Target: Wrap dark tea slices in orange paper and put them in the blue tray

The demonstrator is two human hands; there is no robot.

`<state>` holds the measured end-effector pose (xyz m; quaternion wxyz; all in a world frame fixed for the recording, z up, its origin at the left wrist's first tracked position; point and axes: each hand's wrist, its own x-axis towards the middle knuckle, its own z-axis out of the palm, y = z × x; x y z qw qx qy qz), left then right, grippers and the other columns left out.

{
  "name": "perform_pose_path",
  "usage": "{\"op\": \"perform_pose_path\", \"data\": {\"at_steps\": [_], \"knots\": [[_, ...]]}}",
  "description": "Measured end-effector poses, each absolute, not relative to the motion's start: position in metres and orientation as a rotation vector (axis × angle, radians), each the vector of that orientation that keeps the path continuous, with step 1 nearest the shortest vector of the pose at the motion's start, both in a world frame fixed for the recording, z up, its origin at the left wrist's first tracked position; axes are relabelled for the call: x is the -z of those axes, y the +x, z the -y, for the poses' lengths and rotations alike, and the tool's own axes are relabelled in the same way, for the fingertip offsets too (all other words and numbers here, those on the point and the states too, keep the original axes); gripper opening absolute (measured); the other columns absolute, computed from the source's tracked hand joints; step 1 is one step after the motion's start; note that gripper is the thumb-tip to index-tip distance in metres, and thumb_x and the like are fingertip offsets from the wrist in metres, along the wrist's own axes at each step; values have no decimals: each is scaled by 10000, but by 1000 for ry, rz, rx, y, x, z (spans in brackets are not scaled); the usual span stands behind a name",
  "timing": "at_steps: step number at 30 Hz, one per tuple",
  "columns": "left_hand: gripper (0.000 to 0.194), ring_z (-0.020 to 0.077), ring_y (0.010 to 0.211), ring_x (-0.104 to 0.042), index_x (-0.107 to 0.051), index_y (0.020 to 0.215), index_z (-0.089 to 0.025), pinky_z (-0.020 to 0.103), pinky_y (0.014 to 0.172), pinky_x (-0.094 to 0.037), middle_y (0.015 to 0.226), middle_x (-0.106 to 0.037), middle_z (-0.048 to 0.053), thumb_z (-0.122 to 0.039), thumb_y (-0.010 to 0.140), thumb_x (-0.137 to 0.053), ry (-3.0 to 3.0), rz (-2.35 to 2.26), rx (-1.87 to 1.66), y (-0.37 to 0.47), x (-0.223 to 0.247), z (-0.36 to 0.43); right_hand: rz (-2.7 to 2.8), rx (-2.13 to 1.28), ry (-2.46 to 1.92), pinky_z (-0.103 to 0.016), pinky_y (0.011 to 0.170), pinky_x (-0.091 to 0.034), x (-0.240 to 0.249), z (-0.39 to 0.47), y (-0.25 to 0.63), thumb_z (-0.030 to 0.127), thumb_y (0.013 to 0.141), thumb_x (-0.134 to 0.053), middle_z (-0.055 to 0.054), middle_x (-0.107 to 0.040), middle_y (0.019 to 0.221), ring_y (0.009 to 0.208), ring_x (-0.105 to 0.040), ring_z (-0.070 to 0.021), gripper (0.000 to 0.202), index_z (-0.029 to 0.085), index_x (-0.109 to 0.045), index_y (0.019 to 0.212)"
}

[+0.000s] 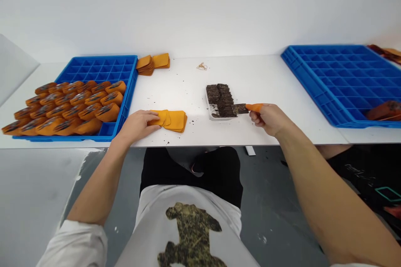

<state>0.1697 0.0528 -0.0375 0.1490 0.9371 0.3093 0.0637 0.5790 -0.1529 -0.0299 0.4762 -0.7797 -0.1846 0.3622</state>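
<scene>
My left hand (pixel 140 125) has its fingers closed at the left end of a small stack of flat orange pieces (pixel 177 121) with rounded corners, near the table's front edge. To the right, my right hand (pixel 271 117) pinches a dark, mottled flat piece (pixel 240 109). Something orange (pixel 254 107) runs along its index finger; whether it is a finger cover or a held piece is unclear. The dark piece touches or overlaps the right side of a white tray (pixel 223 118), which holds rows of thin dark sheets (pixel 224 96) standing close together.
At left, a blue compartment tray (pixel 135 77) bears rows of orange pouches (pixel 64 108) with dark contents. Behind lie more orange pieces (pixel 153 63) and thin tan bands (pixel 202 66). Another blue tray (pixel 313 87) stands at right, near a person's leg (pixel 333 150). Dark crumbs dot the table.
</scene>
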Motion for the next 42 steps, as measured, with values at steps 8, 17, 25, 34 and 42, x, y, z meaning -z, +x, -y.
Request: {"op": "perform_pose_path", "data": {"at_steps": [8,17,25,34,42], "knots": [[354,309,1147,-791,-877,1124,-215,451,1071,-611,1248,-854,105,-302,1019,-550,2755,-975,-273,165,48,-68,409,-956,-1685,-220,456,-237,34,166,579,319,731,-899,53,-436,550,514,-307,-71,369,224,-544,746],[205,189,738,-666,-800,796,-208,320,683,-506,821,-759,47,-320,965,-776,2275,-872,-1050,162,19,-8,536,-698,-1433,-263,490,-284,-2,189,537,532,422,-1088,56,-454,534,526,-352,-80,584,228,-659,676],[314,132,646,-566,-717,666,-204,280,612,-426,724,-674,-2,-329,869,-921,1872,-611,-1031,177,15,41,1301,-304,-1230,-289,555,-450,-58,199,432,221,887,-886,21,-719,736,626,-612,-133,94,300,-857,928],[277,136,677,-625,-739,690,-206,266,613,-465,739,-714,10,-309,895,-894,1933,-611,-1086,172,13,51,1914,264,-1367,-296,527,-375,-72,184,390,156,1024,-661,5,-601,656,565,-501,-125,233,178,-781,825],[92,149,766,-720,-816,870,-210,255,661,-542,886,-808,49,-217,962,-828,2149,-565,-1194,171,12,63,2134,749,-1496,-359,560,-301,-65,183,376,14,910,-596,-15,-535,595,590,-459,-164,430,220,-548,536]]}}
